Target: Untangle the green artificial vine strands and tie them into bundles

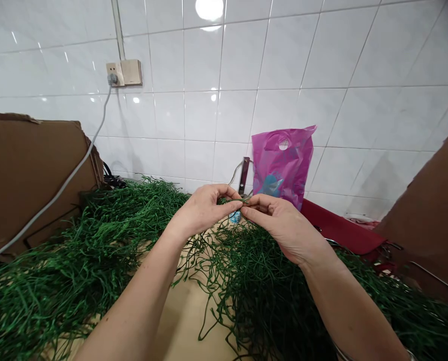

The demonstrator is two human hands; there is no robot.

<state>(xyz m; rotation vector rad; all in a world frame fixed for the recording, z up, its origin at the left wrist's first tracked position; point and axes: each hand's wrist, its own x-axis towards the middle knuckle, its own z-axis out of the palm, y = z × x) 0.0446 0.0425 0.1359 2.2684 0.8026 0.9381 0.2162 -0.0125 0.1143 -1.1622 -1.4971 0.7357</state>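
Observation:
My left hand (208, 208) and my right hand (278, 218) meet near the middle of the view, fingertips almost touching. Both pinch a thin green strand (246, 200) between thumb and fingers. Below and right of them lies a large heap of dark green strands (261, 260). Another heap of green strands (99, 250) spreads on the left. Both heaps rest on a tan surface (189, 321). A small blue and white item (235, 217) shows just under my fingertips; what it is I cannot make out.
A pink plastic bag (284, 160) stands against the tiled wall, beside a dark upright bar (244, 175). A red bag (340, 228) lies at the right. Cardboard boxes (31, 170) (430, 210) flank both sides. A grey cable (77, 168) runs from the wall socket.

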